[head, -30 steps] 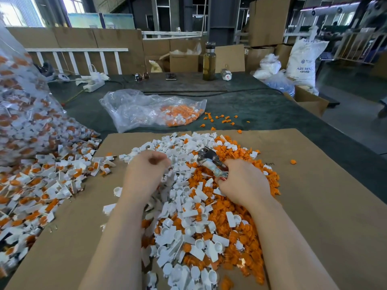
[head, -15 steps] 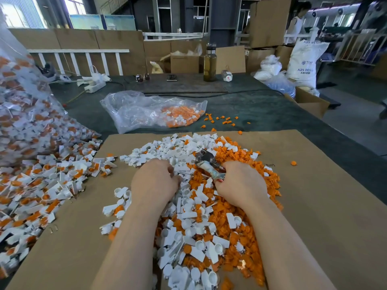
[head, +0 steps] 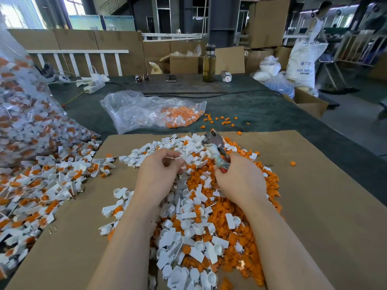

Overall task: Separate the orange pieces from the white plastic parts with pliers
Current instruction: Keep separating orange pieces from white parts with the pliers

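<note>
brown cardboard (head: 314, 206) under mixed pile; right hand (head: 240, 181) grips worn pliers (head: 215, 151), left hand (head: 159, 174) pinches white part (head: 184, 158).

One head-worn wide-angle view looks forward and down from close above the surface (head: 272, 114). Both forearms enter from the near edge. The far hall fills the top.

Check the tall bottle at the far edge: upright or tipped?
Upright. The bottle stands on its base on the far table, dark cap on top, with yellowish liquid inside.
</note>
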A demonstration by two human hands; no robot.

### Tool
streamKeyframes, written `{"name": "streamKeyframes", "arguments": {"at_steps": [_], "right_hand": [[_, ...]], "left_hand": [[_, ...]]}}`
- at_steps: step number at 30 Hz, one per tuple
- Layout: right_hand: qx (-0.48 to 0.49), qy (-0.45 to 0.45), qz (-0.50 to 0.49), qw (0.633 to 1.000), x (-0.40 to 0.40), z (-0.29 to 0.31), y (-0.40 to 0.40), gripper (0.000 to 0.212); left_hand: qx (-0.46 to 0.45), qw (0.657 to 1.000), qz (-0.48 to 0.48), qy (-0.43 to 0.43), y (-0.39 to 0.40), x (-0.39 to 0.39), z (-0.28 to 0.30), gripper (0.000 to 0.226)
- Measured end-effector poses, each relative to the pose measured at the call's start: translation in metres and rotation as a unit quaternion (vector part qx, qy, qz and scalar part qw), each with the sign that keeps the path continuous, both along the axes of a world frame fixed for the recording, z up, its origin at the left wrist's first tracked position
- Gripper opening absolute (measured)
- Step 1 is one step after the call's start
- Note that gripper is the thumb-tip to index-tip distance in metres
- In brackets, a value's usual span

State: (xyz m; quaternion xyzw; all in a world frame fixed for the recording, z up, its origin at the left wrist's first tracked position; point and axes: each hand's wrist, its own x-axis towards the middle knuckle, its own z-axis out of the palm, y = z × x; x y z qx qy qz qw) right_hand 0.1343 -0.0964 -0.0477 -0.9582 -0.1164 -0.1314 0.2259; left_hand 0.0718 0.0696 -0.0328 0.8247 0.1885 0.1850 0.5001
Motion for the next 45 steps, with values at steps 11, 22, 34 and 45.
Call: {"name": "streamKeyframes", "arguments": {"at_steps": [11,22,34,45], "right_hand": [[0.133,0.030,0.055,0.989,-0.003,0.007,0.000,0.019],[0.245,0.039,0.131,0.960,-0.005,0.009,0.003,0.014],[0.280,0.000,0.150,0.948,-0.013,0.010,0.009,0.007],[0.287,-0.048,0.138,0.947,-0.018,0.010,0.015,0.012]], "left_hand": [[-0.300,0.949,-0.079,-0.054,-0.002,-0.004,0.006,0.013],[-0.274,0.956,-0.079,-0.064,-0.012,0.000,0.005,0.029],[-0.314,0.947,-0.018,-0.062,-0.019,0.000,0.007,0.028],[-0.343,0.935,-0.057,-0.075,-0.028,-0.002,0.010,0.016]]}}
